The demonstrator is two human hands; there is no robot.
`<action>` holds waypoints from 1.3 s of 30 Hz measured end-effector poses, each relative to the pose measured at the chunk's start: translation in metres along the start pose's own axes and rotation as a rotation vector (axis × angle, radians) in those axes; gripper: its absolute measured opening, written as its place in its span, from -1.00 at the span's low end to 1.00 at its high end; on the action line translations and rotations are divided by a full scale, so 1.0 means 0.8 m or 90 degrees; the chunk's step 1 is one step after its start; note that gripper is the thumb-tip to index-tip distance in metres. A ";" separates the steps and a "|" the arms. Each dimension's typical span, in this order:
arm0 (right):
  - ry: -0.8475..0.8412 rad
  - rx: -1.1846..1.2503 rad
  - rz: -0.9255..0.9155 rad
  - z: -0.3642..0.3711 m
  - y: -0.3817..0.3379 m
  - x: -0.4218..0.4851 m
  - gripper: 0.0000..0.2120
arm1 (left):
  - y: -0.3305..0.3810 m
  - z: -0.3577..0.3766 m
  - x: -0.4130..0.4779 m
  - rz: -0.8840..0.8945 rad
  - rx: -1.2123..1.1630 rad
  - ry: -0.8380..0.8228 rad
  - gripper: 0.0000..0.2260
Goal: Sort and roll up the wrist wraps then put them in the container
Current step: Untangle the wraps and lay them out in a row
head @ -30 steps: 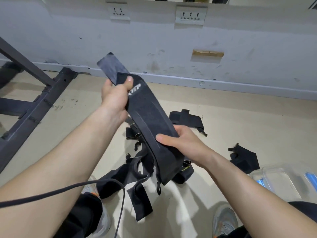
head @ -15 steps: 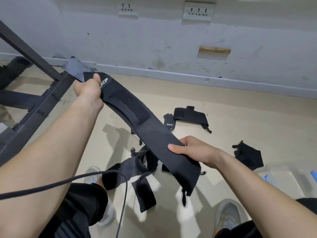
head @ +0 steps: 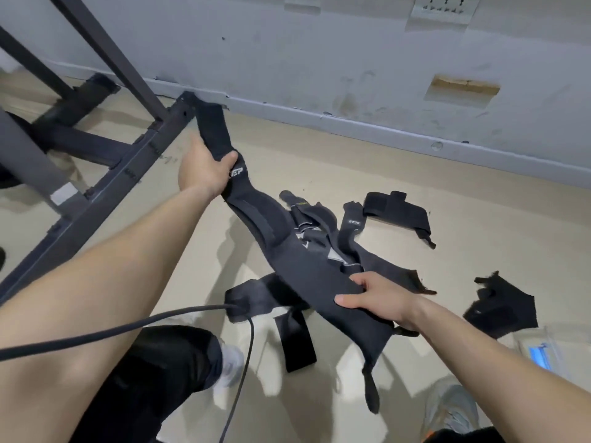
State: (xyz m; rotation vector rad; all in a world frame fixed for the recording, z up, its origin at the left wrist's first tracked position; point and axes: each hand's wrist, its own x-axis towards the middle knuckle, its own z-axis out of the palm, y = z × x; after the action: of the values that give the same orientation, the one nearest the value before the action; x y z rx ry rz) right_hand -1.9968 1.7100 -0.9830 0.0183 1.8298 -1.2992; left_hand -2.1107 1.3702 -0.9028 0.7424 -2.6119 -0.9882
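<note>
Wrist wrap (head: pixel 265 215), long and black, hangs stretched between both hands above the floor (head: pixel 479 238). The left hand (head: pixel 204 169) clutches its upper end near a metal frame (head: pixel 128 161), and the right hand (head: pixel 380 302) grips its lower part. More wraps (head: pixel 348 231) lie heaped underneath, and a clear container (head: pixel 543 353) sits far right.

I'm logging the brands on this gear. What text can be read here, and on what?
"EP": held wrist wrap, by the left hand; the start is hidden.
"NCYO", roughly: label on a floor wrap; blurred.
Yellow print on another strap: too small to read.
</note>
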 end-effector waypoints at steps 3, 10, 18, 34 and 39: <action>-0.051 -0.001 0.050 0.036 0.009 0.044 -0.67 | -0.039 0.001 0.021 0.073 0.203 -0.038 -0.55; -0.201 0.125 0.147 0.135 0.041 0.154 -0.70 | -0.169 0.011 0.132 -0.054 0.187 -0.216 -0.51; -0.277 0.252 0.099 0.247 0.035 0.291 -0.56 | -0.308 0.041 0.229 -0.167 -0.007 -0.108 -0.57; -0.066 0.031 0.122 0.339 0.028 0.362 -0.27 | -0.442 0.164 0.011 -0.098 0.410 -0.493 -0.13; -0.084 -0.077 0.132 0.322 0.030 0.314 -0.13 | -0.449 0.168 0.008 -0.111 0.436 -0.533 0.18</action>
State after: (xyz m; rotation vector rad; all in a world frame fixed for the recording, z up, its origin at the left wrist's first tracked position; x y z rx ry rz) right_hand -1.9802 1.4111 -1.1834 0.0533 1.7410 -1.0207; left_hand -2.0360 1.2098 -1.2434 0.8224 -3.7641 -0.4551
